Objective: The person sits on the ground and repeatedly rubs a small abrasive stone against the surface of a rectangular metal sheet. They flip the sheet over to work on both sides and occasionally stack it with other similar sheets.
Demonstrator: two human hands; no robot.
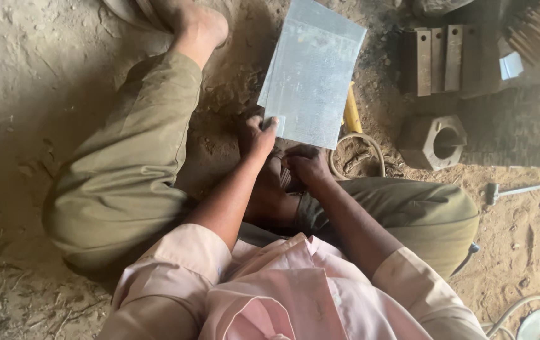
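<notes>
Left hand (256,135) pinches the metal sheet's (313,72) lower corner; right hand (306,165) curled under its edge

No packages, signs or screens showed. Only a small white paper slip (511,65), perhaps a label, lay at upper right among dark metal blocks (437,58).

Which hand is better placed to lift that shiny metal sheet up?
Probably the left hand. Its thumb and fingers already pinch the metal sheet at the lower corner. The right hand sits lower, under the sheet's bottom edge, apparently not gripping it.
</notes>
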